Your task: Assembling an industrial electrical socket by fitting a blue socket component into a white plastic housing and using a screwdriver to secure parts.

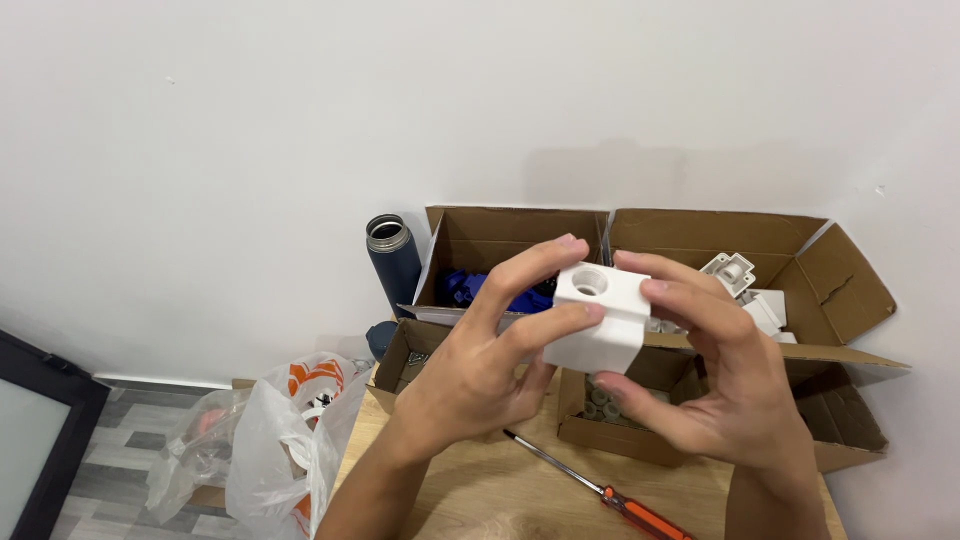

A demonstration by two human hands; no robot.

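At centre frame, left hand (470,370) and right hand (730,390) grasp a white block (597,320) between them, hole upward, above the tabletop (520,490)

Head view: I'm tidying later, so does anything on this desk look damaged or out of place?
Mostly orderly. The right cardboard box has a torn, creased side flap. The orange-handled screwdriver lies loose near the wooden table edge. The white plastic block looks intact.
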